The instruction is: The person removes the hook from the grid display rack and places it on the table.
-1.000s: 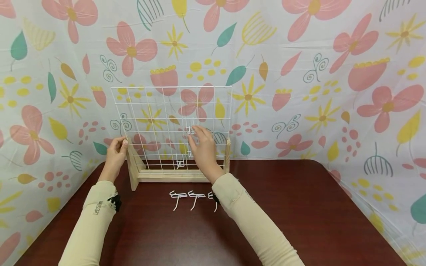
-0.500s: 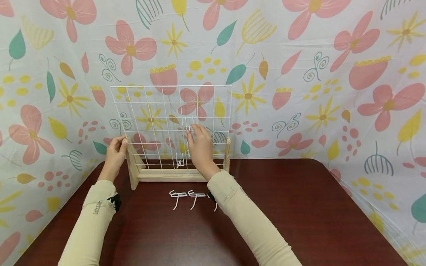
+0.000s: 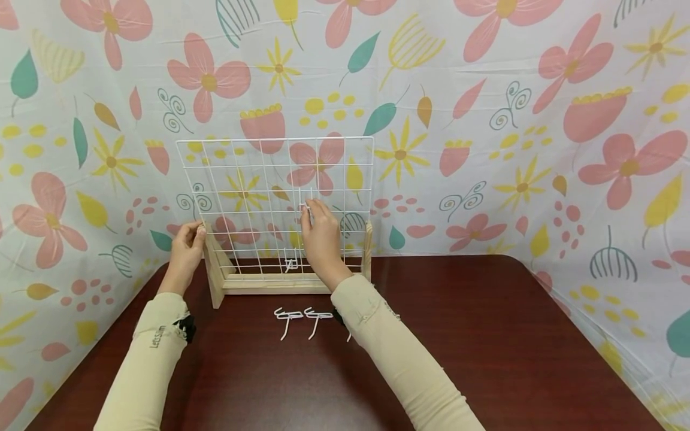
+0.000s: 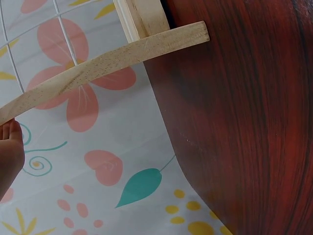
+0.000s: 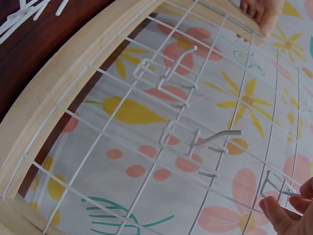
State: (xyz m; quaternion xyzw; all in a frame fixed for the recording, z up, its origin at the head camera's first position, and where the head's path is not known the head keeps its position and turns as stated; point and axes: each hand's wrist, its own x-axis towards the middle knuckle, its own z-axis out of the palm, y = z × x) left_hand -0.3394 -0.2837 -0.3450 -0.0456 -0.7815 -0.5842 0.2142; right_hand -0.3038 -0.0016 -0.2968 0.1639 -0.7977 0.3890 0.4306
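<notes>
A white wire grid (image 3: 250, 166) stands upright in a wooden stand (image 3: 277, 288) on the table. My left hand (image 3: 187, 245) grips the top of the stand's left upright (image 4: 88, 72), fingertips at its end in the left wrist view. With thumb and fingers, my right hand (image 3: 322, 238) pinches a white wire hook (image 5: 276, 186) against the grid. Two other hooks hang on the grid in the right wrist view: one nearer the bottom (image 5: 168, 78) and a middle hook (image 5: 200, 139). The right hand hides the middle one in the head view.
Two loose white hooks, a left one (image 3: 289, 315) and a right one (image 3: 318, 315), lie before the stand. Another hook (image 3: 349, 337) is mostly covered by the right sleeve. A flowered cloth (image 3: 431, 90) hangs behind the dark red table (image 3: 458, 329).
My right hand has shifted slightly left and up at the grid, now covering the middle hook in the head view. The left hand keeps its hold on the upright.
</notes>
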